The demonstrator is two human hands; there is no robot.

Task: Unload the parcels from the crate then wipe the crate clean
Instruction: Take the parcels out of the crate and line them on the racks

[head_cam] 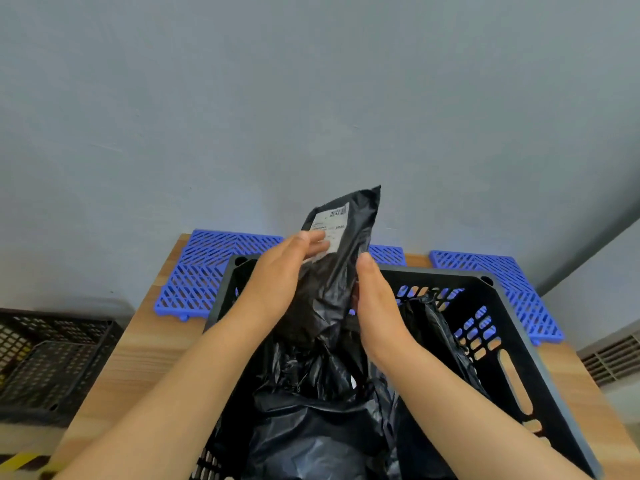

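grey wall (pixel 311 81) behind a wooden worktop (pixel 145 348), blue grid mats (pixel 207 265) along its far edge, black crate (pixel 519 341) at the middle with more black parcels (pixel 311 427) heaped inside. held above the crate's far rim, one black parcel (pixel 346 237), long axis near upright, top tilted right. gripped low from both sides: left hand (pixel 277 275) with fingers across the white label, right hand (pixel 377 306) clasping the right edge, equally near, fingers behind unseen.
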